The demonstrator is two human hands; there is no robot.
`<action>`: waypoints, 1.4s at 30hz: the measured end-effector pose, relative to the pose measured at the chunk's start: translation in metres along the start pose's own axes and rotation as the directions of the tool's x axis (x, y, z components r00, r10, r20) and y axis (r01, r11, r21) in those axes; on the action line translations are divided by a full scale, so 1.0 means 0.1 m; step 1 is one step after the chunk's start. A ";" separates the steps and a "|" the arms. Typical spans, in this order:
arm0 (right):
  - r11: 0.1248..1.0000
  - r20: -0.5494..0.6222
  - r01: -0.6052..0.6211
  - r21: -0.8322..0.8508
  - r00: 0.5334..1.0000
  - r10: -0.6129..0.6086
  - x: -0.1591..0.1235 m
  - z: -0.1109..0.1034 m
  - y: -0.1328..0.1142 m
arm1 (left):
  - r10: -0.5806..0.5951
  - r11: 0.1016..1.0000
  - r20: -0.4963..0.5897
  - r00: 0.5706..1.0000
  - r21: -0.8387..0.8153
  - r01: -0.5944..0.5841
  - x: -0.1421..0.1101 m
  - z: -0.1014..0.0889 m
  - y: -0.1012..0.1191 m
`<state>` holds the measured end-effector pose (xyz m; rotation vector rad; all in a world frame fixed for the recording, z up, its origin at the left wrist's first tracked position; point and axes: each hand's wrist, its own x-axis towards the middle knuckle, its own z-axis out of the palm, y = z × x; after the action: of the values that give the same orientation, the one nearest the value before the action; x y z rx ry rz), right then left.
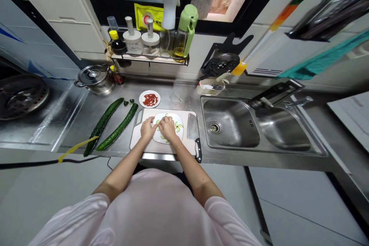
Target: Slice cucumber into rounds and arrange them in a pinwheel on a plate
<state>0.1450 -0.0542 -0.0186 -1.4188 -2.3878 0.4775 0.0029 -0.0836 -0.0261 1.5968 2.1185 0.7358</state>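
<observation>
On a white cutting board lies a white square plate. Thin cucumber slices are set out on it in small fanned clusters. At the plate's left edge is my left hand, thumb and fingers apart. My right hand bends over the upper middle of the plate with its fingers pressed together on a cucumber slice; its fingertips are partly hidden. A cleaver with a black handle lies along the board's right side, apart from both hands.
Left of the board lie two long cucumbers and cut cucumber ends. A small plate holds chopped red pieces. A lidded pot stands behind. To the right is a double sink; a condiment rack hangs above.
</observation>
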 end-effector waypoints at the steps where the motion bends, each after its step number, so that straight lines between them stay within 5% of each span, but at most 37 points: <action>1: 1.000 -0.003 0.001 0.002 1.000 -0.001 0.00 0.00 0.00 | -0.001 1.000 -0.001 1.000 0.001 0.001 0.00 0.01 0.00; 19: 1.000 -0.002 -0.012 -0.024 1.000 0.012 -0.02 -0.01 -0.03 | -0.003 1.000 -0.006 1.000 -0.007 0.003 0.00 0.01 -0.01; 33: 0.996 -0.117 -0.092 0.018 0.989 0.093 -0.32 -0.32 0.05 | -0.045 0.990 -0.052 0.998 -0.135 0.038 -0.16 -0.17 -0.20; 42: 0.995 -0.047 0.025 -0.094 0.998 -0.030 -0.14 -0.17 -0.05 | -0.041 0.985 -0.032 0.999 -0.171 0.035 -0.29 -0.15 -0.21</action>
<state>0.1544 -0.0669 -0.0027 -1.4176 -2.4161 0.3246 -0.0141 -0.1184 -0.0277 1.4593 2.0439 0.9132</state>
